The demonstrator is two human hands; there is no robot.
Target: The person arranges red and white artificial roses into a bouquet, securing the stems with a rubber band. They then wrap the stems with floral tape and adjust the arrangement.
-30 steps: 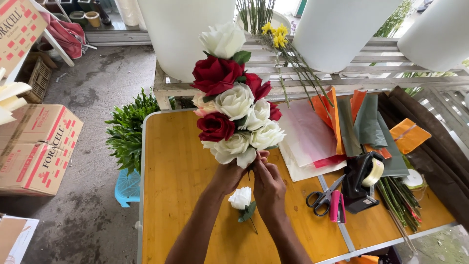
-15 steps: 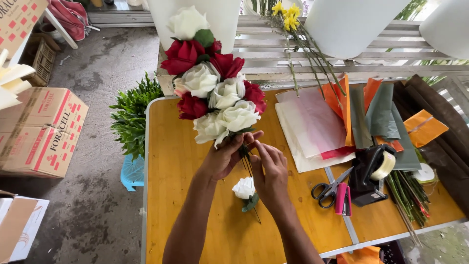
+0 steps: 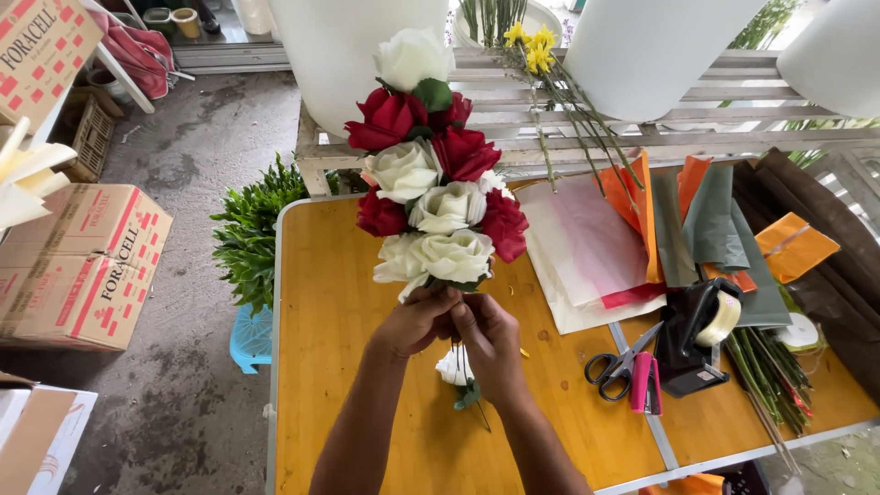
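Two hands on one bouquet (image 3: pixel 429 188): your left hand (image 3: pixel 414 323) and right hand (image 3: pixel 488 341) both clamp tight around the stems just under the blooms, holding it above the wooden table (image 3: pixel 339 302). Count five white roses and about five red ones. One loose white rose (image 3: pixel 456 367) lies on the table beneath your hands. To the right, one pair of scissors (image 3: pixel 616 364) and one tape dispenser (image 3: pixel 701 335).

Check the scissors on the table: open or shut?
Open. The scissors lie flat on the wooden table, black handles spread apart and blades parted, beside the pink cutter and the tape dispenser.
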